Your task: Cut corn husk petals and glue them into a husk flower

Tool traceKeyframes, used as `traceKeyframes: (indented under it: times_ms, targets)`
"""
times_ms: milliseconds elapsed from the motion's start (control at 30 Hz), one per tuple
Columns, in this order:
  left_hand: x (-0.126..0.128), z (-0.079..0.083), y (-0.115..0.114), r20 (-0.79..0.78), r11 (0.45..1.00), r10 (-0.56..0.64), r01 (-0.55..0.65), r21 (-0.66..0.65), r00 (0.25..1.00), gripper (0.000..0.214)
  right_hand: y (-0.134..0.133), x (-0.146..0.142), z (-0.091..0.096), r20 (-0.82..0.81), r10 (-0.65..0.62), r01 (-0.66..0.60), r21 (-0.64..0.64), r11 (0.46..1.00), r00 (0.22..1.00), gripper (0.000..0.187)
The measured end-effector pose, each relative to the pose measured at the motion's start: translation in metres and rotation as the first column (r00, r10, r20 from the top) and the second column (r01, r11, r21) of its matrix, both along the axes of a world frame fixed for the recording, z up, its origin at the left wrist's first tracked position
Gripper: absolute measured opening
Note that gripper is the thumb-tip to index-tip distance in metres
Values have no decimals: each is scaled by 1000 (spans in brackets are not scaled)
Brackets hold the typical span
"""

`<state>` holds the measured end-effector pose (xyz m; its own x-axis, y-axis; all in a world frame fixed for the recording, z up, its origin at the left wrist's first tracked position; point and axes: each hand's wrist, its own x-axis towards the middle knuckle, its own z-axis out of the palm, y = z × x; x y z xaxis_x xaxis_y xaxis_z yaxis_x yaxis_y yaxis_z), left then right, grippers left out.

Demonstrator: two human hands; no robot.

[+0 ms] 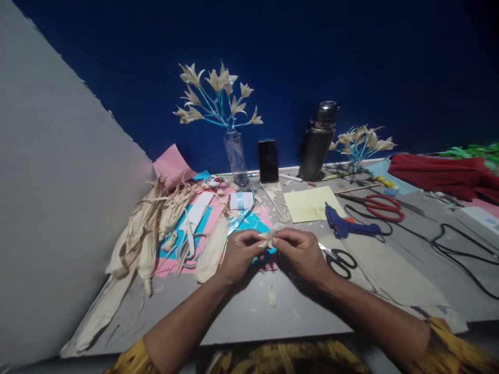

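Observation:
Between my two hands is a small cream corn-husk flower (pixel 267 239), its petals pointing up and outward. My left hand (pixel 242 254) pinches it from the left with thumb and fingers. From the other side, my right hand (pixel 302 253) pinches it too, the thumb against its base. Both hands hover over the near middle of the table, and the lower fingers are partly hidden. A dried corn husk (pixel 213 244) lies just left of my left hand. Black-handled scissors (pixel 342 262) rest by my right wrist. A husk scrap (pixel 272 294) lies on the table below the hands.
Husks (pixel 150 234) pile at left over pink and blue paper. A clear vase (pixel 236 158) of husk flowers, a phone (pixel 268 161) and a dark flask (pixel 318 140) stand along the wall. A blue glue gun (pixel 351 227), red-handled scissors (pixel 384 208) and black cable (pixel 448 249) lie right.

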<state>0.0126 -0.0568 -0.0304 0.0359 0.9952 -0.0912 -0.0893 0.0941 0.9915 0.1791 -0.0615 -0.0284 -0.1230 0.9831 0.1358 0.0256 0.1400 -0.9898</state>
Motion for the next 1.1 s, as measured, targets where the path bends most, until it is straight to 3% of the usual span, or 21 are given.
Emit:
traceKeyframes:
  times_ms: [100,233,400,533,633,800,1000,1100]
  targets:
    - [-1,-3,2,40,997,-29,32,-70,999,24,-1,-1,1,-16,31,-31,-10,999,999,17]
    - [-2,-5,2,54,996,-58,61,-67,997,23,-2,-2,4,-65,62,-67,-77,995,996,17]
    - [0,-2,1,-55,999,-44,44,8,998,15,-1,0,3,-2,66,-66,-83,994,998,14]
    - [1,-1,-1,-147,988,19,3,153,989,5,1,5,4,72,13,-6,-88,996,997,18]
    - [1,-1,-3,-222,970,70,-14,244,973,4,2,11,8,73,-84,84,-8,996,994,21]
    - [0,1,-7,-440,926,115,65,373,891,11,1,16,14,165,27,-39,73,997,986,25]
    - [-2,-1,-7,-490,860,179,107,500,853,14,-4,9,9,409,-56,-44,230,972,911,33]
    - [-2,-3,-7,-494,843,173,132,522,852,15,-5,6,5,423,-103,-25,286,958,900,21]
